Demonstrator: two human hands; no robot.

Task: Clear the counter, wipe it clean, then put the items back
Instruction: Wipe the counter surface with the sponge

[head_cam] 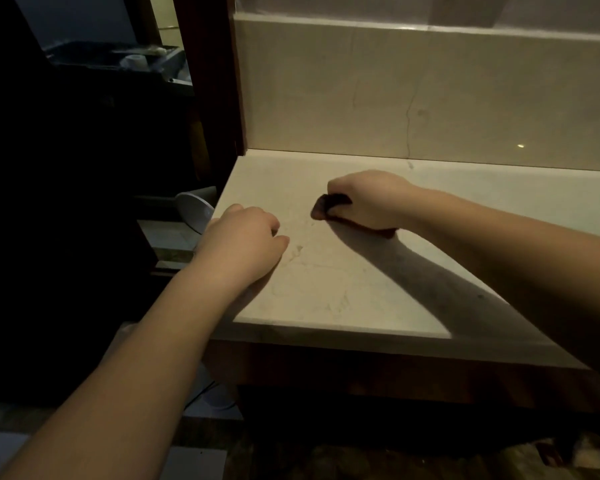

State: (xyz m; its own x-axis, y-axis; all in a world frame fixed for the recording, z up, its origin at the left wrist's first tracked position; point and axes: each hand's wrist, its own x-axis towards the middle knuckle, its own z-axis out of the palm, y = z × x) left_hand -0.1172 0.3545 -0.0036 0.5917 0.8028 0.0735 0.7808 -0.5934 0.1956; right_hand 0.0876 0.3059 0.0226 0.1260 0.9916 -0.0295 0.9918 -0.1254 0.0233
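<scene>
Left hand rests on the bench at its left edge, fingers loosely curled and holding nothing. Farther in, right hand grips a dark cloth, pressing it to the stone. Bunched so small, the cloth probably misses the back corner by the wall.

No readable text, labels or numbers anywhere.

A dim home interior, likely a bathroom: pale marble counter, matching tiled wall, dark wood frame, tiled floor below.
</scene>
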